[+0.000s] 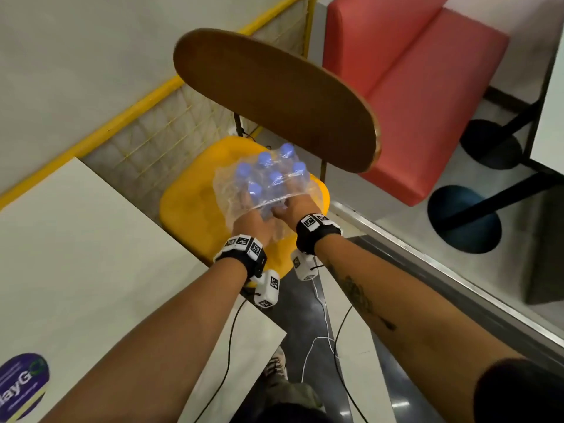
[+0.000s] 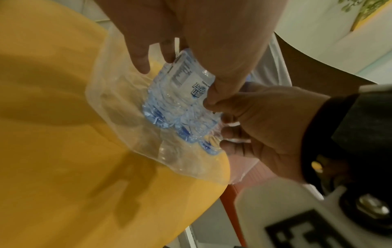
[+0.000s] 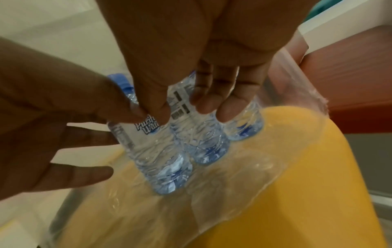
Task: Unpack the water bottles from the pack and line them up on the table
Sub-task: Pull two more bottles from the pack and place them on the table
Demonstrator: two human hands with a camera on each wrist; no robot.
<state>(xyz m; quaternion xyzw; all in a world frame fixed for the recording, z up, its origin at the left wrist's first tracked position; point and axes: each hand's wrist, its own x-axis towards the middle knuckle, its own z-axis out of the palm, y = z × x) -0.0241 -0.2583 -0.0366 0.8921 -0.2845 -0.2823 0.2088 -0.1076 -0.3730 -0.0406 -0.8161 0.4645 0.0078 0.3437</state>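
Fingers [image 3: 227, 109] of the right hand [image 1: 297, 206] curl down over the labelled upper bodies of the water bottles [image 1: 271, 175], with the thumb pressed against the label of the nearest bottle; this hand grasps the bottles inside the opened wrap. The left hand [image 1: 251, 222] reaches in from the other side of the cluster: in the left wrist view its thumb and fingers close around a labelled bottle [image 2: 182, 83], and in the right wrist view two of its fingers lie straight alongside the bottle bodies. Six blue caps are visible in the head view, arranged in two rows. The bottles stand upright in a clear plastic shrink-wrap pack [image 1: 225, 190], which is torn open on the side facing the person and lies loose and crumpled around the bases. The pack rests on the seat of a yellow plastic chair [image 1: 186, 221]. A brown wooden chair back [image 1: 274, 99] rises behind the bottles. A white table [image 1: 91, 254] lies to the left of the chair, beside it, with a purple sticker [image 1: 21, 386] near its front edge. A red upholstered bench [image 1: 412, 96] stands to the right, well apart from the pack.
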